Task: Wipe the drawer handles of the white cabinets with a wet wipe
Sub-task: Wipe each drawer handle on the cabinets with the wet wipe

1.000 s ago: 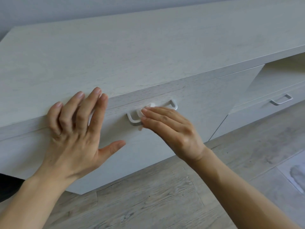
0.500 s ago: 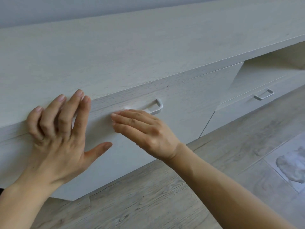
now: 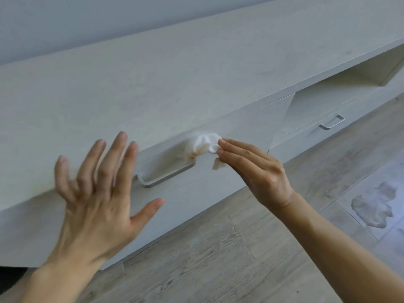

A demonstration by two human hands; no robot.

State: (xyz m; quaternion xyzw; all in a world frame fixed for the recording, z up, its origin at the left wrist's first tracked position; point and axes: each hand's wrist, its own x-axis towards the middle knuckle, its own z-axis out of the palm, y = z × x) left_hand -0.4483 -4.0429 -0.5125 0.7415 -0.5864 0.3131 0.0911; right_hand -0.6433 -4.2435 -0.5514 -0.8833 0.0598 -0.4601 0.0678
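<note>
A long white cabinet (image 3: 196, 73) runs across the view. Its near drawer carries a white bar handle (image 3: 162, 179). My right hand (image 3: 253, 169) pinches a crumpled white wet wipe (image 3: 202, 146), stained brown, against the right end of that handle. My left hand (image 3: 96, 191) hovers spread and blurred in front of the drawer edge, left of the handle, holding nothing. A second handle (image 3: 332, 122) sits on a lower drawer at the right.
Grey wood-look floor (image 3: 218, 259) lies below the cabinet. A pale tile area with a grey smudge or rag (image 3: 373, 206) is at the right. An open shelf recess (image 3: 360, 73) sits under the cabinet top at the far right.
My right hand slid the wipe from the handle's left end to its right end. My left hand lifted off the cabinet edge and spread. The camera view shifted.
</note>
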